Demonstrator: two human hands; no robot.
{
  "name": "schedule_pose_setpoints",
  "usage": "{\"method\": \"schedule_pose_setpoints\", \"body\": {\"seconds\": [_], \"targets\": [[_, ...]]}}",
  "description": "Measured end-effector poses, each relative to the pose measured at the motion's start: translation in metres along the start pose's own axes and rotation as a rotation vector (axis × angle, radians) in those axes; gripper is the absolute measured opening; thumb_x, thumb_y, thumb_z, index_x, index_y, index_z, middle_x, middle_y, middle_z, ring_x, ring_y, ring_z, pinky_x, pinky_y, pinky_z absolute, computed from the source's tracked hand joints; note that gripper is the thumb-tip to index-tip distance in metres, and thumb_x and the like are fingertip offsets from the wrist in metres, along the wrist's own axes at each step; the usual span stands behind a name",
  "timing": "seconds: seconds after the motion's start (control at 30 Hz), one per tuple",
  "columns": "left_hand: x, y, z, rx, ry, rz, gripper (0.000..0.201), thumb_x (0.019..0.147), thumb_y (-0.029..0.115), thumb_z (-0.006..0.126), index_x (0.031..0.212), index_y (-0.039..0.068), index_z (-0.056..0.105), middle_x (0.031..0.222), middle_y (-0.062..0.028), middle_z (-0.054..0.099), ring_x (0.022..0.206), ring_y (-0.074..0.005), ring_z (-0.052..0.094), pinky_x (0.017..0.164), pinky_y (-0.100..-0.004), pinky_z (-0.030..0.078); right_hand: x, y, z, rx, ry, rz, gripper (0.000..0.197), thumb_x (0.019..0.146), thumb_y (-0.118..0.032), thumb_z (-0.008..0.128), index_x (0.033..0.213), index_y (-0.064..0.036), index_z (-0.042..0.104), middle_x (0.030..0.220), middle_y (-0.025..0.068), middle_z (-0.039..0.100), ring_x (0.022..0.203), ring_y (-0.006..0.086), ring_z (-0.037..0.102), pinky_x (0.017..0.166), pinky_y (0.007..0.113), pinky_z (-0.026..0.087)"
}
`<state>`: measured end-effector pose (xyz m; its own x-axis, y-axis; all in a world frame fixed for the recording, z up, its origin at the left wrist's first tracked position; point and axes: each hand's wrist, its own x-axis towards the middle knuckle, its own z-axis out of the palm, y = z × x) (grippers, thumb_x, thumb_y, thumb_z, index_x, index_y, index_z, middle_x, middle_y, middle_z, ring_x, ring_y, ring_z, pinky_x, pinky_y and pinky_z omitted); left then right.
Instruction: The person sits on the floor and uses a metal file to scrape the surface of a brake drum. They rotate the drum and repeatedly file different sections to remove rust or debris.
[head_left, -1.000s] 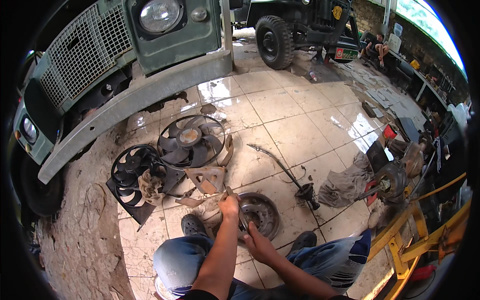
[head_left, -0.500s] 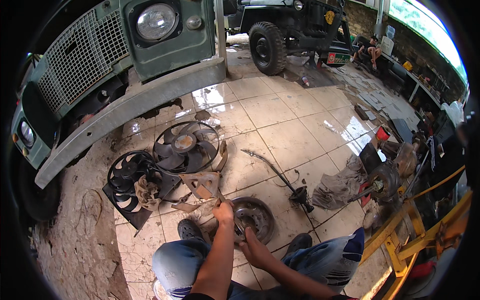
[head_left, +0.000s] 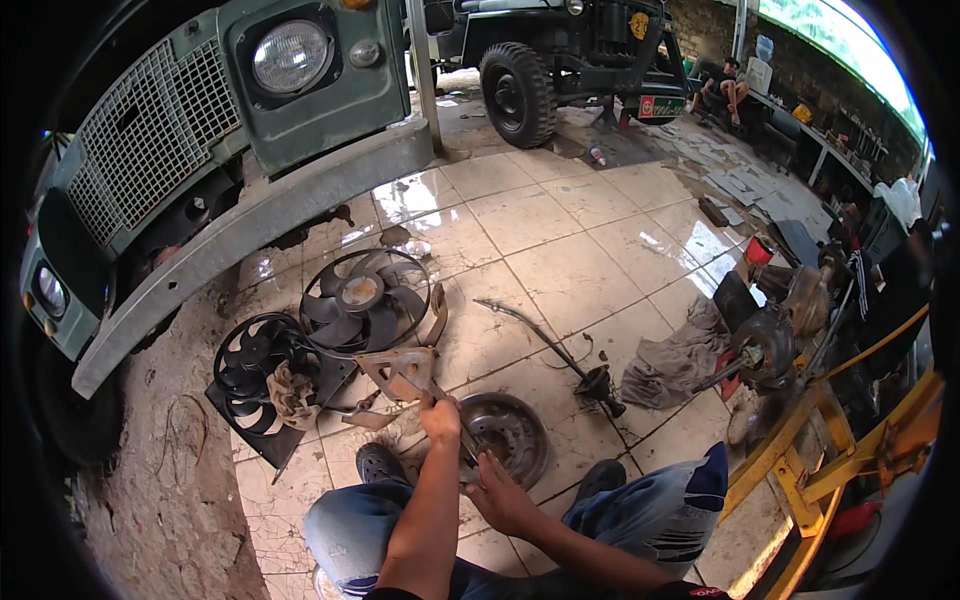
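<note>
The left hand (head_left: 440,417) clasps a slim bar (head_left: 468,437), indistinct beside the right hand (head_left: 500,497), whose grip I cannot tell.

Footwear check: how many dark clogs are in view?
2: left clog, left of the round metal part; right clog, right of it, both partly covered by jeans. Any on the seated person in the background are too small to tell.

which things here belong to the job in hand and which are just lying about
Likely in use:
metal bar, gripped by left hand, right hand at its lower end
round metal part by the hands

Apparently lying about:
larger black fan
smaller black fan
grey rag
black rod
</note>
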<state>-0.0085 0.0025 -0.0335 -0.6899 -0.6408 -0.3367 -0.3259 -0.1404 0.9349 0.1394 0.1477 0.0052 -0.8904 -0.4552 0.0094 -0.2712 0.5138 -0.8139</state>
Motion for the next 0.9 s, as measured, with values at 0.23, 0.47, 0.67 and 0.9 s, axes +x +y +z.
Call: {"method": "schedule_pose_setpoints", "body": {"seconds": [0.23,0.47,0.67,0.9], "targets": [[0.018,-0.006,-0.001,0.392,-0.106,0.109,0.078,0.08,0.012,0.051,0.153,-0.003,0.029,0.133,-0.0309,0.056,0.111,-0.0397,0.061,0.101,-0.04,0.045,0.01,0.0,-0.005,0.111,0.019,0.04,0.073,0.099,-0.024,0.057,0.15,0.0111,0.019,0.153,0.0372,0.027,0.143,0.0497,0.03,0.117,0.047,0.031],[0.019,-0.014,0.015,0.474,-0.157,0.281,0.069,0.082,0.011,0.048,0.149,-0.002,0.037,0.148,-0.0319,0.04,0.137,-0.0456,0.039,0.118,-0.0427,0.03,0.01,0.02,-0.008,0.102,0.05,0.121,0.071,0.093,-0.011,0.053,0.152,0.0096,0.02,0.155,0.0333,0.028,0.143,0.0445,0.033,0.115,0.043,0.035],[0.029,-0.019,0.014,0.499,-0.149,0.265,0.068,0.082,0.011,0.049,0.149,0.003,0.039,0.149,-0.0296,0.038,0.136,-0.0455,0.039,0.116,-0.044,0.032,0.012,0.02,-0.013,0.142,0.01,0.122,0.074,0.091,-0.009,0.054,0.152,0.0087,0.017,0.155,0.0318,0.029,0.141,0.0436,0.037,0.113,0.042,0.038],[0.02,-0.009,0.014,0.519,-0.225,0.23,0.066,0.083,0.011,0.049,0.148,0.003,0.041,0.148,-0.0255,0.042,0.137,-0.0423,0.041,0.116,-0.0419,0.033,0.012,0.047,0.003,0.164,0.035,0.05,0.081,0.089,-0.011,0.058,0.154,0.0074,0.013,0.155,0.0334,0.025,0.142,0.0454,0.033,0.114,0.044,0.037]]}}
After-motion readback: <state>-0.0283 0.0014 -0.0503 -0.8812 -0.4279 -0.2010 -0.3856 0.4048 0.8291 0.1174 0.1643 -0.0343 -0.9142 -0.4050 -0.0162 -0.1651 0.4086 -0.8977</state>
